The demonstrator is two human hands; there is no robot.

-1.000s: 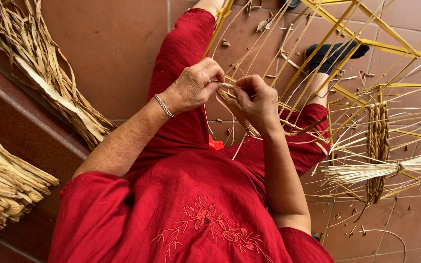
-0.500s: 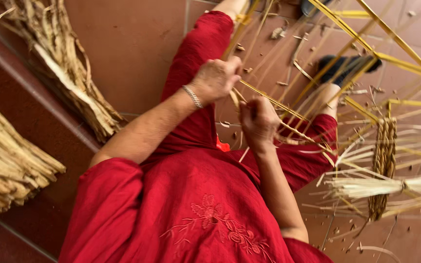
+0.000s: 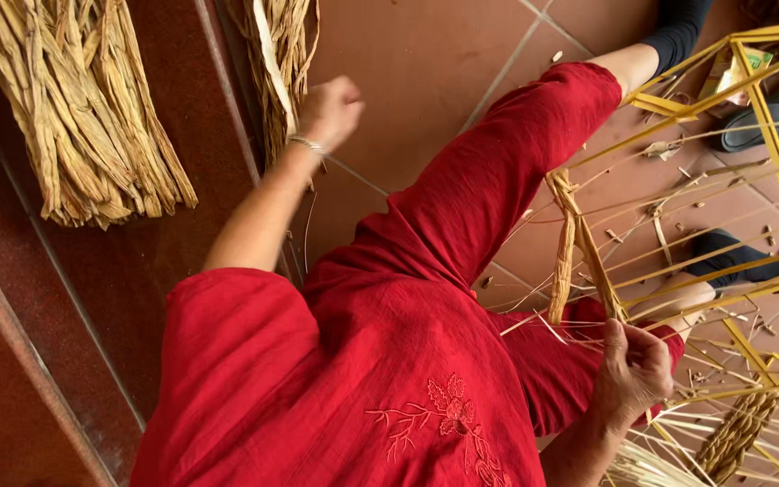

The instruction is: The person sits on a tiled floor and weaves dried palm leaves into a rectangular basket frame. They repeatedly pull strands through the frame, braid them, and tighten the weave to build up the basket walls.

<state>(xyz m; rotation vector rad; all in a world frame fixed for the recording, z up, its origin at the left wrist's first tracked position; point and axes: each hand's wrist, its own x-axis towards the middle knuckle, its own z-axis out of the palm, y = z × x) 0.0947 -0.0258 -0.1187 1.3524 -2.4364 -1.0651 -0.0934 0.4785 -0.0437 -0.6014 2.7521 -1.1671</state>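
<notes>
Beside the dried straw bundle (image 3: 281, 63), the left hand (image 3: 331, 110) is fisted; the right hand (image 3: 633, 370) grips yellow strands (image 3: 601, 271).

Dried straw bundle (image 3: 283, 63) hanging upright, yellow woven frame (image 3: 588, 261) tilted

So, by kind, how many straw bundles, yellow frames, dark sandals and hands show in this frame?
Dried straw bundles: 2, a large one and a second one that the left hand reaches
Yellow frames: 1
Dark sandals: 2
Hands: 2, with the right hand on the frame's strands
Total: 7
</notes>
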